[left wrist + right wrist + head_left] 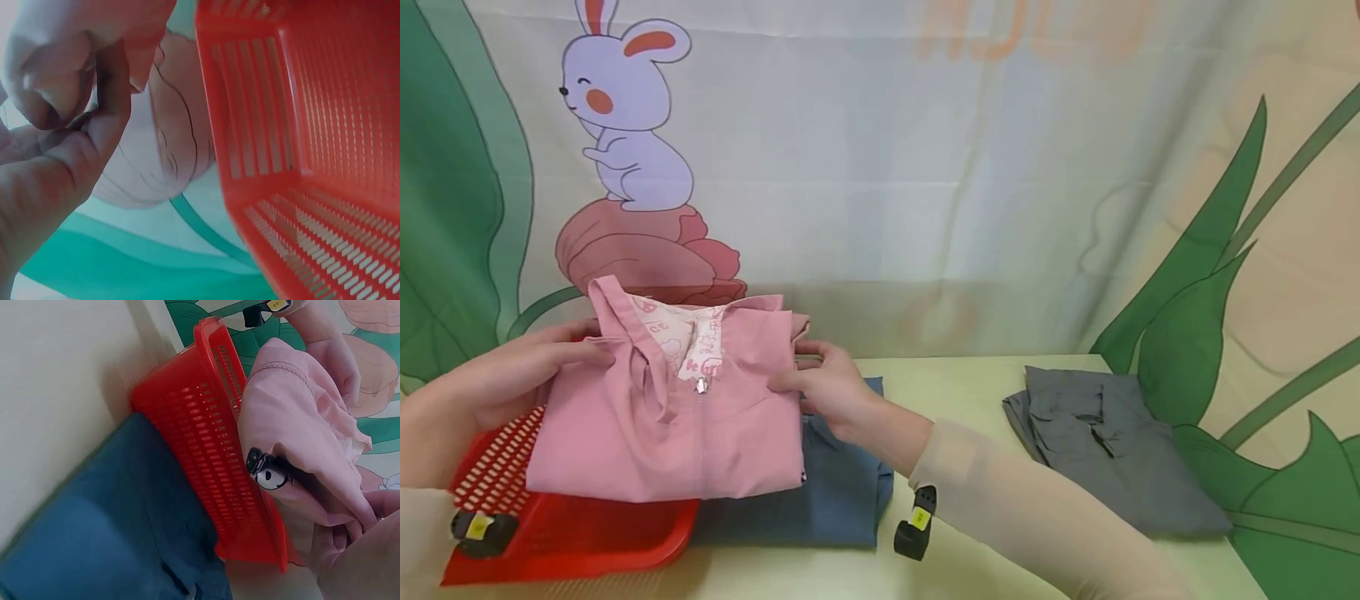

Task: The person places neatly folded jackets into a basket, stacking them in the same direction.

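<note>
A folded pink zip jacket (745, 442) with a printed white lining is held up between both hands, over the red basket (587, 542). My left hand (512, 371) grips its upper left side, and in the left wrist view those fingers (62, 94) curl round the cloth. The right hand (835, 392) pinches the jacket's right edge between thumb and fingers. From the right wrist view, a black-and-white print shows on the jacket's (281, 406) lower side. The basket's inside appears bare in the left wrist view.
Blue folded clothing (842, 500) lies on the table just right of the basket, partly behind the jacket. Farther right rests a grey folded garment (1120, 458). A printed curtain (880, 167) with a rabbit and leaves hangs behind the table (955, 383).
</note>
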The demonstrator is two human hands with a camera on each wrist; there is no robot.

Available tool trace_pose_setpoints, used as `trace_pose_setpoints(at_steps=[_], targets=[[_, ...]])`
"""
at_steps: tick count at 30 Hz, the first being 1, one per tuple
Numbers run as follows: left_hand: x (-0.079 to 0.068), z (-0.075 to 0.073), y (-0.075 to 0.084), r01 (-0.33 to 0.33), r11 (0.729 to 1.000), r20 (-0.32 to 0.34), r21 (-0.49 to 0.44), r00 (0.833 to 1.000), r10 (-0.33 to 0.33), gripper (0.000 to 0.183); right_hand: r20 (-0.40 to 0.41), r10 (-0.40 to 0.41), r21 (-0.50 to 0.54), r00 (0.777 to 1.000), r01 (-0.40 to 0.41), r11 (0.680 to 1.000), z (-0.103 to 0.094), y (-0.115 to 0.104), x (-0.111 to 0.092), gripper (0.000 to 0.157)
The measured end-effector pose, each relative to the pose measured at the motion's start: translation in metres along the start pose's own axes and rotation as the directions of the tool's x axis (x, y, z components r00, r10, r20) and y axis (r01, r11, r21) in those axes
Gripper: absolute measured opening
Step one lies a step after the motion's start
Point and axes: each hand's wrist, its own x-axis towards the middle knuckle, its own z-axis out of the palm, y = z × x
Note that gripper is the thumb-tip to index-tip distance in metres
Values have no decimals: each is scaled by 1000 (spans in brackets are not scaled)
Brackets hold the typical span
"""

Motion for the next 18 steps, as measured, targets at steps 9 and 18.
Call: trace_pose_setpoints(at_steps=[9,18], targets=[[-7,-32,-13,77,980,-55,182,996,-68,82,-28,-25,33,999,26,999,36,14,14,55],[-11,-61,-24,173,951,-94,255,984,-154,83,-45,-42,135,998,48,990,71,25,27,48]])
